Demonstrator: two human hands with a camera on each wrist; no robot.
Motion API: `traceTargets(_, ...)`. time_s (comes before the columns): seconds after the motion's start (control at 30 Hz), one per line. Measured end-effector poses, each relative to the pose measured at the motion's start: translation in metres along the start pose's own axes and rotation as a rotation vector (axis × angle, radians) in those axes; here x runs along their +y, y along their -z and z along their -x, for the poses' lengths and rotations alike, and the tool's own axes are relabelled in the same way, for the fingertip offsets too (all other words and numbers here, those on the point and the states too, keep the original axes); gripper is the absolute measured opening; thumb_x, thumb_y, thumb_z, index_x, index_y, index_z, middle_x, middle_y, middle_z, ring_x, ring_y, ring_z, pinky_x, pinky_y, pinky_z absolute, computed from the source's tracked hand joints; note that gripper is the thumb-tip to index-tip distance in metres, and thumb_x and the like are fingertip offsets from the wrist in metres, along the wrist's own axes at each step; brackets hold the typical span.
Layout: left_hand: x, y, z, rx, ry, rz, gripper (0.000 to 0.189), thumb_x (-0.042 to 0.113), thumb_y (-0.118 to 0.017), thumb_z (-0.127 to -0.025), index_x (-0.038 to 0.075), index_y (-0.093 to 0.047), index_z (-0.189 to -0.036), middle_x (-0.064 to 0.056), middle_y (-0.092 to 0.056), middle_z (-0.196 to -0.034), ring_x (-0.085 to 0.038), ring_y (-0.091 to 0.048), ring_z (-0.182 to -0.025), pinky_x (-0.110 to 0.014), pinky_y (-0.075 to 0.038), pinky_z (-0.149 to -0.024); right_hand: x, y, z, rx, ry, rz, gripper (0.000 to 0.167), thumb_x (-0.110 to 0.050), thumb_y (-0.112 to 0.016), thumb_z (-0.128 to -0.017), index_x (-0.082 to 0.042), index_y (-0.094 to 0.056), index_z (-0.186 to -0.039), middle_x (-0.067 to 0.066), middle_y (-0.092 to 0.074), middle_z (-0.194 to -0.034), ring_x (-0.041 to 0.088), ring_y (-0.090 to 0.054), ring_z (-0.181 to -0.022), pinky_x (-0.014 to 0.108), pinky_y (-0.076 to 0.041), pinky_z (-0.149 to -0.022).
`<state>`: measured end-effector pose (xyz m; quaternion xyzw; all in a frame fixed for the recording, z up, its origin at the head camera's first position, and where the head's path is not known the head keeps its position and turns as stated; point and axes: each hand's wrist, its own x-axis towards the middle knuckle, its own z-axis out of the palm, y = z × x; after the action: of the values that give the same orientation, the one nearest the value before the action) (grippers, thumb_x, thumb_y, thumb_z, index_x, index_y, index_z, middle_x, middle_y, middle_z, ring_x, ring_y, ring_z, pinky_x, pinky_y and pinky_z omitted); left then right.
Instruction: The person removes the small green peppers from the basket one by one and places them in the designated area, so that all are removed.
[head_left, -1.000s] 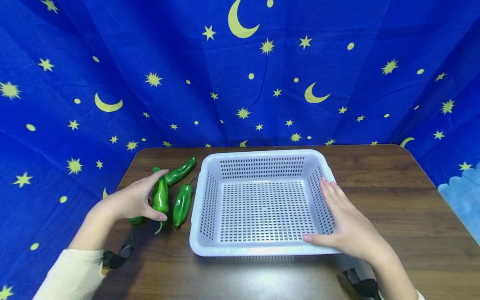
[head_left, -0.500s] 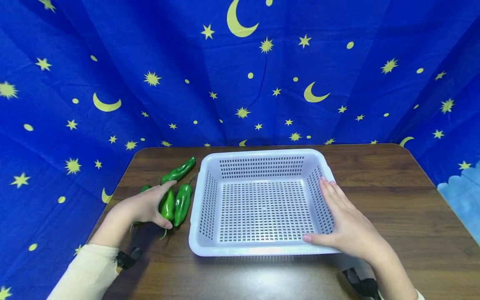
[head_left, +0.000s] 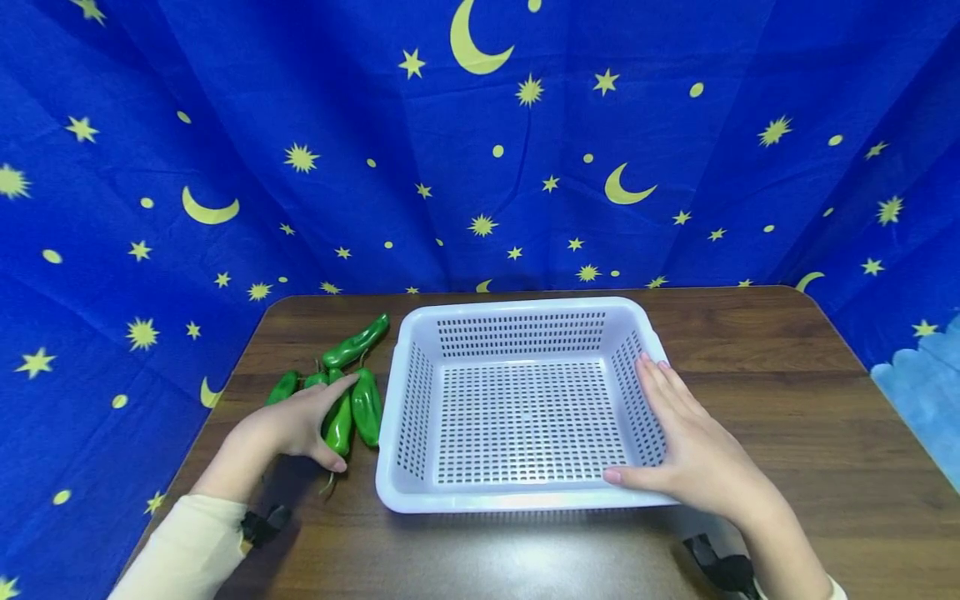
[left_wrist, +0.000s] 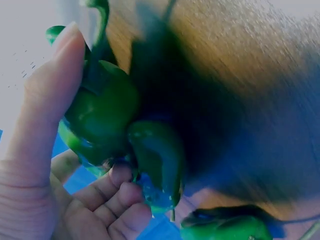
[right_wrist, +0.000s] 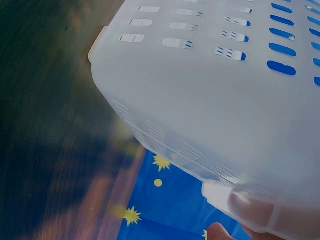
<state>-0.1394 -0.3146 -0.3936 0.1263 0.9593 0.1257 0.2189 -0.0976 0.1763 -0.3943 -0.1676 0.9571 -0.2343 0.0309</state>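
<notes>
My left hand (head_left: 303,423) grips a long green pepper (head_left: 340,429) between thumb and fingers, its thin stem pointing toward me. Against its right side is another green pepper (head_left: 366,408), near the basket's left wall. In the left wrist view, the thumb (left_wrist: 57,80) presses on the gripped pepper (left_wrist: 102,110), with fingers curled beneath and a smaller pepper (left_wrist: 157,160) beside it. My right hand (head_left: 697,450) holds the right front corner of the white perforated basket (head_left: 525,501), thumb on the front rim and fingers over the right rim. The basket has nothing in it.
A green pepper (head_left: 356,342) lies slanted behind the left hand, and one more (head_left: 283,387) lies at its left, partly covered. The brown wooden table (head_left: 780,400) meets a blue star-and-moon curtain (head_left: 420,117) at its far edge.
My left hand has moved right and toward me with the pepper, up against the neighbouring one, which has tilted. Peppers at the left have come into sight. The right hand stays on the basket.
</notes>
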Motion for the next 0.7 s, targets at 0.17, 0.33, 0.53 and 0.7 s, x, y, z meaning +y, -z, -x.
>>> traceTargets(0.17,0.002,-0.004,-0.002,0.011,0.006,-0.008,0.126,0.041,-0.094,-0.06,0.008,-0.021,-0.156,-0.036,-0.044,-0.142,-0.054,-0.044,-0.13,-0.065,-0.04,-0.102,0.0,0.0,0.0,-0.002,0.002,-0.004,0.132,-0.076,-0.073,-0.067,-0.014,-0.003,-0.16,0.007,-0.002,-0.168,0.031,-0.002,-0.156,0.069,-0.021,-0.114)
traceTargets(0.33,0.004,-0.004,-0.002,0.035,-0.001,0.003,0.125,0.04,-0.094,-0.06,0.007,-0.021,-0.156,-0.035,-0.045,-0.14,-0.053,-0.046,-0.129,-0.063,-0.041,-0.103,0.0,0.0,-0.002,0.004,0.005,0.004,0.133,-0.078,-0.072,-0.067,-0.013,-0.004,-0.16,0.008,-0.003,-0.168,0.032,-0.003,-0.156,0.068,-0.022,-0.115)
traceTargets(0.53,0.009,-0.004,0.001,0.046,0.03,0.0,0.123,0.045,-0.092,-0.063,0.01,-0.02,-0.157,-0.036,-0.039,-0.146,-0.055,-0.041,-0.133,-0.066,-0.039,-0.104,-0.001,0.0,-0.003,-0.006,-0.009,0.002,0.134,-0.076,-0.074,-0.066,-0.013,-0.004,-0.161,0.008,-0.003,-0.168,0.033,-0.003,-0.155,0.069,-0.023,-0.113)
traceTargets(0.7,0.014,0.002,0.004,0.074,0.042,-0.009,0.116,0.047,-0.088,-0.069,0.012,-0.022,-0.157,-0.037,-0.041,-0.143,-0.056,-0.042,-0.13,-0.069,-0.04,-0.101,0.0,0.0,-0.003,-0.007,-0.002,0.019,0.13,-0.077,-0.072,-0.067,-0.015,-0.007,-0.161,0.006,-0.005,-0.169,0.033,-0.004,-0.155,0.07,-0.024,-0.113)
